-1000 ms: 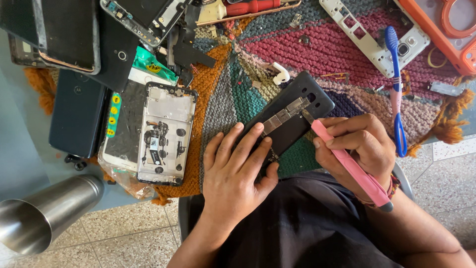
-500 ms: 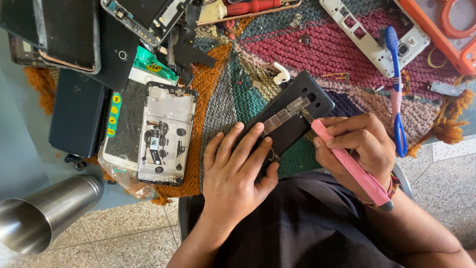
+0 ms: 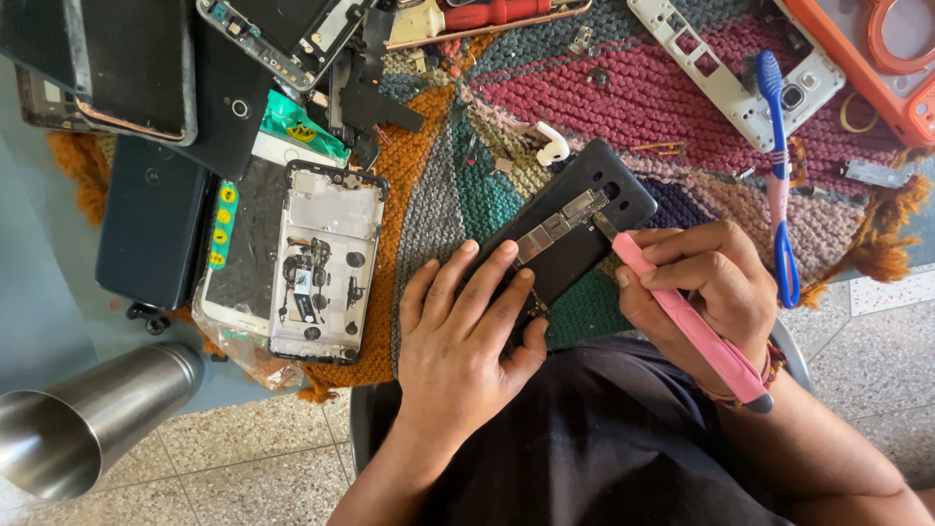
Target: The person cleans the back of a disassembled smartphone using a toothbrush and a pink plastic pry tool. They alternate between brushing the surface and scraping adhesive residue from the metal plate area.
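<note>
Pressing flat with fingers spread, the left hand (image 3: 458, 341) pins the black phone back cover (image 3: 570, 239) against the knitted multicoloured mat (image 3: 623, 107) at the centre of the frame. The right hand (image 3: 696, 292) pinches a pink-handled tool (image 3: 687, 326) like a pen; its metal tip touches the silver strip (image 3: 560, 222) lying along the cover. Left of the cover lies a stripped phone frame (image 3: 326, 263) with exposed parts. A blue toothbrush (image 3: 776, 175) lies at right, just beside the right hand. A white phone frame (image 3: 726, 83) sits at upper right. A steel tumbler (image 3: 88, 429) lies on its side at lower left.
</note>
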